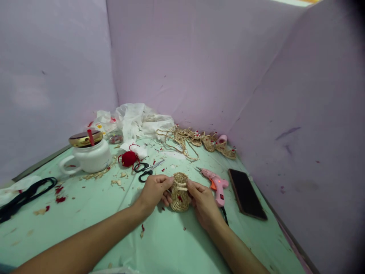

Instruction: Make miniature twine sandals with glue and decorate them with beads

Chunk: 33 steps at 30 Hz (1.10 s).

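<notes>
A small slipper sole of coiled straw rope (pixel 180 201) is between my two hands, with pale strands of cord (pixel 180 185) across its upper part. My left hand (pixel 156 192) pinches its left edge between thumb and fingers. On the opposite edge, my right hand (pixel 202 198) grips it the same way, near the ends of the pale strands. A bit of red shows on the sole's lower half. Just right of my right hand lies a pink glue gun (pixel 217 184) with an orange trigger. Black-handled scissors (pixel 146 170) rest open beyond my left hand.
A black phone (pixel 247 194) lies at the right. Red yarn (pixel 129 158), a white lidded mug (pixel 92 156) and black cord (pixel 25 198) are to the left. White plastic bags (pixel 142 121), loose straw rope (pixel 182 142) and several woven slippers (pixel 209 142) line the back wall. Scraps litter the green cover.
</notes>
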Tool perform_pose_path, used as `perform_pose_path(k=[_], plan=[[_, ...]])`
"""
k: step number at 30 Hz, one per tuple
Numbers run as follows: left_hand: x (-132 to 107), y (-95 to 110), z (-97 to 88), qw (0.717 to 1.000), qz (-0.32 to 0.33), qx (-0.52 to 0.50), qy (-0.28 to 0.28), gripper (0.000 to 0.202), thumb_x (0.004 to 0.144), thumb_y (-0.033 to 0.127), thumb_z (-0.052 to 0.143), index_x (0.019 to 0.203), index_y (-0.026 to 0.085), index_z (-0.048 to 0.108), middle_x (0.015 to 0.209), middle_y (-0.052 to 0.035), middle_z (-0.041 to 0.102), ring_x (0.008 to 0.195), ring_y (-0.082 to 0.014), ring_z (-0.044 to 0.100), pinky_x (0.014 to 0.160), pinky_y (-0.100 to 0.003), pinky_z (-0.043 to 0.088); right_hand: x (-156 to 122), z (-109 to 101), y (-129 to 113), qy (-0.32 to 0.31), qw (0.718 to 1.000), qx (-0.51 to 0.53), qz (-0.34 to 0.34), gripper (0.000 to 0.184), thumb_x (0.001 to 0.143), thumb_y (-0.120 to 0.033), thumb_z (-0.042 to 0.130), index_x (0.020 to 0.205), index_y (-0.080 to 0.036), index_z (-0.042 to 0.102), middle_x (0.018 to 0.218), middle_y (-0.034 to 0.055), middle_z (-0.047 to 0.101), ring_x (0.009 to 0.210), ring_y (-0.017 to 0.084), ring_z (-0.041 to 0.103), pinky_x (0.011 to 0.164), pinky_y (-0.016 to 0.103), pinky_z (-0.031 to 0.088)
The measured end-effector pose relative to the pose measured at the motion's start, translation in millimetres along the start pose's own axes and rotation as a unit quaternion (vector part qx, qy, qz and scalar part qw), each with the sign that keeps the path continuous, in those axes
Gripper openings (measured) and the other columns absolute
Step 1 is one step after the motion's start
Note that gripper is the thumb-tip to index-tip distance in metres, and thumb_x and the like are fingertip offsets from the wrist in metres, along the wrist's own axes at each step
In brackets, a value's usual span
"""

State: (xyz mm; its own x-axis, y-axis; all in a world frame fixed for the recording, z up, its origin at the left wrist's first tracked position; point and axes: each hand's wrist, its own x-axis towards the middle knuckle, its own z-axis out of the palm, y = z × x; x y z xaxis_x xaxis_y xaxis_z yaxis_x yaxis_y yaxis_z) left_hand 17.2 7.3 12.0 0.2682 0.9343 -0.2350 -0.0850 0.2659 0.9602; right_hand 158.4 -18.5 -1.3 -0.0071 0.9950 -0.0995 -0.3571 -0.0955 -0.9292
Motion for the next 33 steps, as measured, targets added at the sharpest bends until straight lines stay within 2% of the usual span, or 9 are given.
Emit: perform_pose_path(k=[4,9,14,17,20,27,30,33], plan=[[1,1,-1.4,0.999,-0.029,-0.029,-0.005,0.028,0.061,0.038,0.06,0.064,0.011,0.055,0.049,0.0004,0.056,0.035,-0.0085,0.05,0.031,-0.017,0.04,0,2,-4,-0.014,0.997,0.073,0.02,0.027,0.071,-0.04,0.066,0.08,-0.016,0.068,0.066,0.0016,0.064,0.056,0.013,0.053,0.054,0.024,0.039],[0,4,-0.8,0.998,-0.049,-0.038,-0.008,0.032,0.063,0.042,0.058,0.067,0.01,0.057,0.056,-0.0022,0.059,0.038,-0.0091,0.052,0.035,-0.02,0.043,-1,2,-2,0.04,0.996,0.078,0.019,0.02,0.064,-0.034,0.072,0.07,-0.018,0.064,0.058,-0.0027,0.061,0.052,0.01,0.051,0.051,0.021,0.038],[0,3,1.2,0.999,-0.033,-0.025,0.012,0.03,0.061,0.039,0.062,0.059,0.01,0.057,0.053,-0.0033,0.059,0.038,-0.0086,0.051,0.031,-0.017,0.038,-2,3,-1,0.046,0.996,0.071,0.006,0.023,0.066,-0.039,0.07,0.07,-0.018,0.062,0.059,-0.0014,0.062,0.057,0.014,0.055,0.053,0.024,0.04],[2,1,0.5,0.999,-0.014,-0.021,0.026,0.024,0.061,0.033,0.063,0.061,0.01,0.059,0.045,-0.0001,0.056,0.034,-0.0064,0.047,0.029,-0.014,0.032,0,3,1,0.051,0.997,0.063,0.007,0.023,0.063,-0.037,0.072,0.067,-0.017,0.062,0.056,-0.0012,0.062,0.057,0.015,0.055,0.054,0.025,0.04],[5,-2,0.1,0.999,-0.01,-0.022,0.026,0.018,0.062,0.028,0.063,0.06,0.011,0.059,0.038,0.0018,0.052,0.031,-0.0062,0.045,0.032,-0.015,0.036,3,3,6,0.062,0.996,0.06,0.009,0.026,0.061,-0.038,0.073,0.065,-0.016,0.061,0.054,-0.0018,0.06,0.054,0.014,0.054,0.054,0.025,0.039],[7,-4,1.0,0.999,-0.016,-0.031,0.017,0.015,0.061,0.024,0.063,0.055,0.011,0.057,0.038,0.0008,0.054,0.031,-0.0063,0.046,0.034,-0.016,0.038,4,3,11,0.082,0.995,0.063,0.012,0.029,0.059,-0.04,0.074,0.061,-0.016,0.058,0.052,-0.0031,0.059,0.051,0.012,0.05,0.054,0.025,0.039],[7,-3,-0.6,0.999,-0.029,-0.044,0.01,0.015,0.061,0.024,0.063,0.056,0.012,0.056,0.039,0.0005,0.054,0.033,-0.0064,0.047,0.035,-0.016,0.038,2,3,5,0.075,0.995,0.057,0.02,0.028,0.06,-0.041,0.072,0.065,-0.016,0.061,0.058,0.0004,0.063,0.056,0.015,0.055,0.055,0.027,0.04],[8,-1,-3.3,0.998,-0.038,-0.057,0.002,0.015,0.061,0.024,0.062,0.057,0.011,0.056,0.041,0.0005,0.054,0.035,-0.0066,0.047,0.035,-0.015,0.038,2,2,0,0.078,0.996,0.043,0.026,0.031,0.057,-0.038,0.074,0.078,-0.016,0.065,0.066,0.002,0.067,0.06,0.017,0.058,0.056,0.028,0.041]])
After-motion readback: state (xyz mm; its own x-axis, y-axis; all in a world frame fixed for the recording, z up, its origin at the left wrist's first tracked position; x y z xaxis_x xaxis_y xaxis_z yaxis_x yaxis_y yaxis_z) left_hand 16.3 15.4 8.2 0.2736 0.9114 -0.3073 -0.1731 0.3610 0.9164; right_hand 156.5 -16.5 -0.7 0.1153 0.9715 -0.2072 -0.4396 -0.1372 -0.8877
